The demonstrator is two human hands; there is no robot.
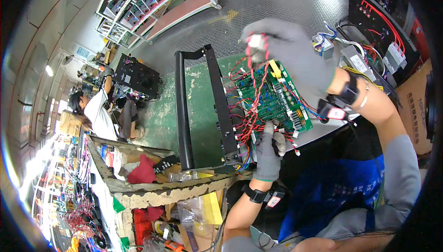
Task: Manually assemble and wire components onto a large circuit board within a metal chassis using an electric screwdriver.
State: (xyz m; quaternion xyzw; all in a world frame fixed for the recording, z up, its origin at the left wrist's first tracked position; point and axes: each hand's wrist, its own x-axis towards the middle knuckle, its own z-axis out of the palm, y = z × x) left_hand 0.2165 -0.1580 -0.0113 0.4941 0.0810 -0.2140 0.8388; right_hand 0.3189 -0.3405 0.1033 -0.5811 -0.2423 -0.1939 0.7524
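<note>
A green circuit board [264, 96] lies in front of me, crowded with small parts and wire plugs. My gloved right hand [295, 56], smeared by motion, is raised above its far edge. Its fingers close on twisted red wires [259, 83] that stretch up from the board, with a white connector [257, 42] at the fingertips. At the board's near edge, my gloved left hand [268, 153] has its fingers curled at a tangle of red wires [247, 132]. Exactly which strands it grips is partly hidden. A yellow tag [275, 69] stands on the board.
Left of the board stands a black panel with a long handle [183, 109]. A worn bench [152, 199] holds cloth, bags and tools. To the right are a metal box with wires [357, 63] and a carton [413, 109]. Another person [99, 113] works at the far left.
</note>
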